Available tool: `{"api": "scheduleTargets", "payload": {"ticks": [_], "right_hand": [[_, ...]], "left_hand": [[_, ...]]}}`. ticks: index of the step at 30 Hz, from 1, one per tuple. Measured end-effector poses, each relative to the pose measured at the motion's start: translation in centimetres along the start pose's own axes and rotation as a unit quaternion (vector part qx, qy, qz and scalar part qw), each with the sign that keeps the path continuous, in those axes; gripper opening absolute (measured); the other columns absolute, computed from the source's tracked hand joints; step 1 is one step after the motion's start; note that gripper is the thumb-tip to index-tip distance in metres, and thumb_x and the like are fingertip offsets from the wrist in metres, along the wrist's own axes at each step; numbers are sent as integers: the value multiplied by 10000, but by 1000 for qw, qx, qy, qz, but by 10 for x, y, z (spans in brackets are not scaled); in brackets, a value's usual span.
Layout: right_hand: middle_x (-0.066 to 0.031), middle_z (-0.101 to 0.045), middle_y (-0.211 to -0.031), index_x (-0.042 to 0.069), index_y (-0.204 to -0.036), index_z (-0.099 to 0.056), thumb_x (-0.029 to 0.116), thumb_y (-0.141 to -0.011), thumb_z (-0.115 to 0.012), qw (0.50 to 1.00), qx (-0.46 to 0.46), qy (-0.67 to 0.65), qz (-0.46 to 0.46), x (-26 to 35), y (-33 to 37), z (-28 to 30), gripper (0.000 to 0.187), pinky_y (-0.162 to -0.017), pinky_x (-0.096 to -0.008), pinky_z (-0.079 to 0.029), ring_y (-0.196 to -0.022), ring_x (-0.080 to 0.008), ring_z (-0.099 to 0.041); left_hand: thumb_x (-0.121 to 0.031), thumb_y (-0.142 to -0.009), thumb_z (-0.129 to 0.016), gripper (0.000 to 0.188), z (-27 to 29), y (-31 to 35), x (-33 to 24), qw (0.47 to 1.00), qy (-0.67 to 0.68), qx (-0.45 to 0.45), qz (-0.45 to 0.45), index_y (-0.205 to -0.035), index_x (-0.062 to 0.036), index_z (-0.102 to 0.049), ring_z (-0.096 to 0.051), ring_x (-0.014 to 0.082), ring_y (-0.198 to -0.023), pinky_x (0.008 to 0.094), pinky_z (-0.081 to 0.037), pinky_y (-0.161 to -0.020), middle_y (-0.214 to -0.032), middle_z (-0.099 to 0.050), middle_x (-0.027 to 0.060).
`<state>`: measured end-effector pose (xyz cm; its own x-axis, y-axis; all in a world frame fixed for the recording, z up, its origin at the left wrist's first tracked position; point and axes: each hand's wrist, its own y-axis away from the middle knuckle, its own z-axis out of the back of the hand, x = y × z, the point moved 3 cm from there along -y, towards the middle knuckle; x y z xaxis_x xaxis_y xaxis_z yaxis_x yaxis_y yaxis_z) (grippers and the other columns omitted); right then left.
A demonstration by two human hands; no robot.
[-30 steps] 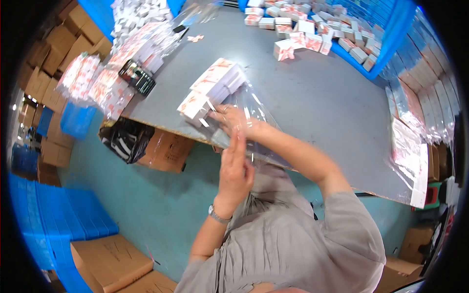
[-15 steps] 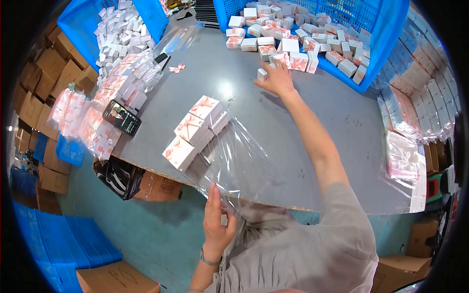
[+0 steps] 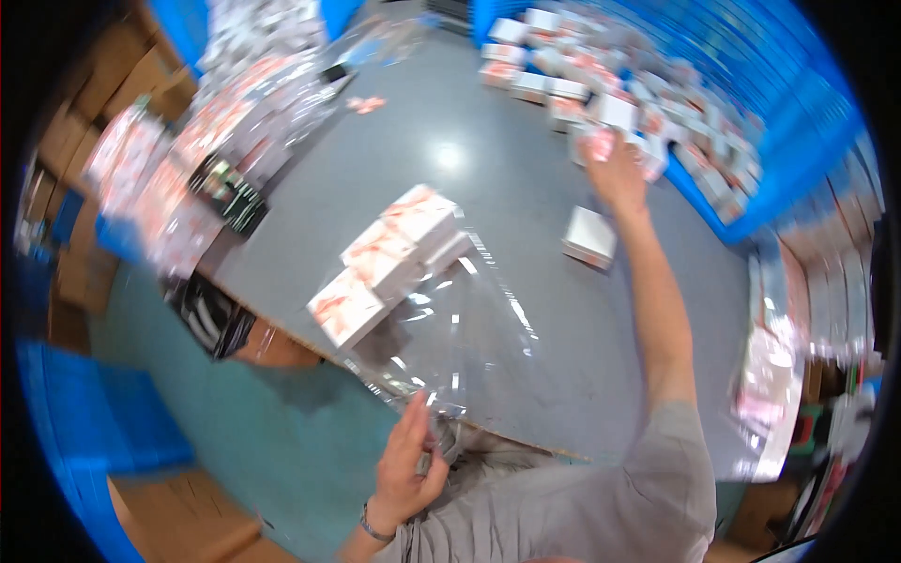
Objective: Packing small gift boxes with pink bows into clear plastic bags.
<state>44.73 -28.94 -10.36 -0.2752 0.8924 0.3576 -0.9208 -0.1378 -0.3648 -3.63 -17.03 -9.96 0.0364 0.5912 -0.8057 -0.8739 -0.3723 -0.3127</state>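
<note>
My right hand (image 3: 617, 175) reaches to the near edge of a heap of small white gift boxes (image 3: 618, 111) with pink bow patterns. Its fingers touch boxes there, but blur hides whether they grip one. A single white box (image 3: 589, 235) lies on the table beside my right forearm. Nearer me, several boxes stand in a stepped block (image 3: 380, 249) at the mouth or inside of a clear plastic bag (image 3: 469, 328); which, I cannot tell. My left hand (image 3: 405, 469) is at the table's front edge, fingers stretched out beside the bag's near end.
Blue crates (image 3: 798, 141) stand at the back, one spilling boxes onto the grey table (image 3: 507, 197). Wrapped box packs (image 3: 221, 141) and a phone (image 3: 228, 194) are on the left. Plastic bags (image 3: 765, 375) lie at the right edge. Cardboard cartons (image 3: 188, 516) sit below left.
My right hand has left one box closer to me on the table and moved onto the heap. My left hand stays by the bag. The whole view has shifted and blurred.
</note>
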Motion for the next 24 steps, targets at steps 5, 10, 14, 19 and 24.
{"api": "scheduleTargets", "payload": {"ticks": [5,10,14,19,24], "right_hand": [[-301,-402,-1472,167,-1458,-470,611,-874,-465,983,52,174,-21,-19,-82,-45,733,-1046,-512,-434,-1330,-467,-440],[-220,-429,-1466,146,-1372,-480,361,-819,-581,970,108,65,209,41,-29,-46,602,-970,-526,-472,-1241,-424,-517],[-191,-512,-1373,95,-1399,-432,244,-739,-711,963,101,-3,251,26,6,-40,732,-973,-460,-471,-1189,-359,-570],[-177,-568,-1303,48,-1376,-473,253,-783,-743,935,119,-282,179,-14,22,38,684,-1015,-402,-447,-1182,-295,-569],[-171,-516,-1371,46,-1366,-517,182,-798,-730,931,105,-192,291,-52,123,75,622,-1040,-405,-437,-1225,-335,-542]], "left_hand": [[74,-777,-566,676,-4,-7,-10,998,50,47,5,-1435,35,-414,-520,350,-1287,394,-449,-1021,-1503,-422,201],[121,-754,-556,648,1,-1,-15,999,17,-25,-11,-1393,58,-468,-589,318,-1198,318,-526,-847,-1487,-441,221],[129,-746,-531,712,-3,-4,-11,999,18,-6,-45,-1441,44,-401,-603,313,-1130,323,-520,-779,-1524,-387,213],[134,-742,-514,727,0,2,-14,998,40,-15,-49,-1451,37,-384,-553,355,-1212,391,-464,-963,-1531,-382,190],[130,-745,-505,714,-3,3,-14,998,40,-38,-41,-1442,21,-401,-530,371,-1252,374,-474,-945,-1525,-390,188]]}}
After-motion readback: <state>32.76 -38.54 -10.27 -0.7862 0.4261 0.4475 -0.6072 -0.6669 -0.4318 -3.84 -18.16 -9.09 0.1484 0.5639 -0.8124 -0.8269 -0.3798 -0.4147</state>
